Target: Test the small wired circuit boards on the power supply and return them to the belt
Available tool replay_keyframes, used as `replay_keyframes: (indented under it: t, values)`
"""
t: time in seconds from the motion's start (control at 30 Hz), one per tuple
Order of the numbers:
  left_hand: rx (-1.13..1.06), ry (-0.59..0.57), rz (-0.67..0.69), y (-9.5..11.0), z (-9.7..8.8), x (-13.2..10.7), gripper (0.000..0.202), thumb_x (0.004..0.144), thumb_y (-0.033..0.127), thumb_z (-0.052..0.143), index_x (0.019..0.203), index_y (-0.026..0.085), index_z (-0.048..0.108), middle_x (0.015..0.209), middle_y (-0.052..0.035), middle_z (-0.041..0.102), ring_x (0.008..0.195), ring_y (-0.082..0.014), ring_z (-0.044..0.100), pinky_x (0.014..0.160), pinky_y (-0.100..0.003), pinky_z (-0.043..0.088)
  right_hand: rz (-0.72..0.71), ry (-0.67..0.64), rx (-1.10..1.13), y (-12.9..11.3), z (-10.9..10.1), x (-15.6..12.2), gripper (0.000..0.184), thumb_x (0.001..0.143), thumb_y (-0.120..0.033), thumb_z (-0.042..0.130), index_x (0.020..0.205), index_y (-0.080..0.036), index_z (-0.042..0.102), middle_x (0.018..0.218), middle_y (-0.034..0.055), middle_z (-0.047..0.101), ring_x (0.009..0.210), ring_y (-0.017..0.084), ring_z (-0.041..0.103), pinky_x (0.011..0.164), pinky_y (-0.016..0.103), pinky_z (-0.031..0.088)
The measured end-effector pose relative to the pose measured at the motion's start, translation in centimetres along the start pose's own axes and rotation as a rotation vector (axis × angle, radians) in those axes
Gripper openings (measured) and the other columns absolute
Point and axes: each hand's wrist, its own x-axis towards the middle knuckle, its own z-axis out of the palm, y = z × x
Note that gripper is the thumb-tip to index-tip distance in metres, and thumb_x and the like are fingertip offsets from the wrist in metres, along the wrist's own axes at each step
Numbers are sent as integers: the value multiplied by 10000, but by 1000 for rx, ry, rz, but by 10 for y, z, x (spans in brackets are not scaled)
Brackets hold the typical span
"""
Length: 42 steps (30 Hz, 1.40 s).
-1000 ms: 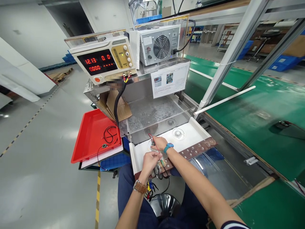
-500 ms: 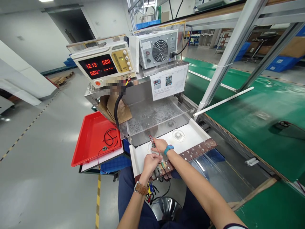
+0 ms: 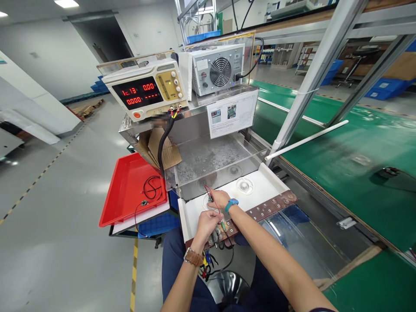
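Note:
My left hand (image 3: 207,224), with a brown-strapped watch on the wrist, pinches a thin wire (image 3: 217,210) beside a green clip (image 3: 223,225) at the brown terminal strip (image 3: 271,206). Just beyond it, my right hand (image 3: 221,198), with a blue band on the wrist, has its fingers closed on a small circuit board (image 3: 210,198), mostly hidden by the fingers. A red wire (image 3: 208,188) loops up from that board. Both hands are over the white tray (image 3: 227,197), near its left round holder. A second round holder (image 3: 245,186) sits to the right.
Behind the tray, a power supply (image 3: 143,91) with red digits stands beside a grey fan-cooled unit (image 3: 217,69). A red bin (image 3: 123,190) on the left contains a black cable and a small board. Cables (image 3: 224,260) hang below the strip. A white pole (image 3: 305,141) lies on the right.
The camera view has shifted slightly. My hands keep nearly the same pose at the tray, the left still on the wire and the right still on the small board.

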Motion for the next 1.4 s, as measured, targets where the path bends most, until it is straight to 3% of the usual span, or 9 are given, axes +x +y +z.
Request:
replay_keyframes:
  t: [0.53,0.73,0.9,1.03,1.1,1.2,1.3,1.37,1.4]
  values:
    - [-25,26,49,5,0,-6,307,568,447,770,513,172,643,507,-46,626,489,-136,521,543,-270,383,12,19,41,-6,-1,-3,387,766,-401,620,1094,-205,563,957,81,718,898,252,670,709,291,398]
    - [-12,48,56,-5,3,0,297,547,426,756,459,181,612,482,-61,608,469,-144,498,521,-285,352,-4,76,67,-8,3,-3,302,734,-337,637,1008,-216,596,920,107,718,866,262,674,677,305,379]
    - [-35,96,76,-8,2,8,457,499,601,778,478,193,574,486,-60,590,486,-166,515,540,-301,380,-12,134,92,-13,0,-3,254,703,-326,631,934,-228,593,848,61,708,813,257,666,650,292,368]
    - [-78,115,171,0,-4,4,655,459,839,674,573,200,585,549,-57,612,583,-220,591,609,-331,440,103,393,306,-9,-19,-15,215,731,-396,631,859,-237,562,750,14,672,736,210,635,639,267,382]
    - [-80,135,178,5,-7,1,713,460,869,647,673,189,620,629,-78,659,673,-264,643,626,-340,457,223,604,482,14,-38,-27,229,781,-435,592,876,-231,550,724,7,655,694,186,613,631,258,404]
    - [-67,97,122,11,-9,1,745,535,790,685,945,169,645,846,-130,739,831,-306,692,664,-354,479,422,988,712,86,-77,-69,311,828,-497,539,927,-203,548,764,42,664,703,187,611,636,269,450]
    - [-26,40,31,17,-8,5,778,487,763,701,965,153,634,920,-172,748,911,-338,700,699,-387,508,617,1352,773,178,-116,-147,426,803,-561,559,966,-168,570,861,91,686,773,209,635,674,294,482]
    - [20,8,-27,20,-7,7,795,409,766,697,904,146,644,917,-194,748,940,-367,695,701,-408,525,839,1473,703,236,-137,-202,470,738,-570,625,954,-153,598,851,98,688,782,230,640,683,309,483]
    - [40,6,-44,20,-7,8,797,386,768,686,883,147,648,915,-198,748,944,-375,695,703,-415,531,979,1466,629,262,-144,-226,461,704,-551,661,937,-156,614,845,100,689,787,244,640,687,318,479]
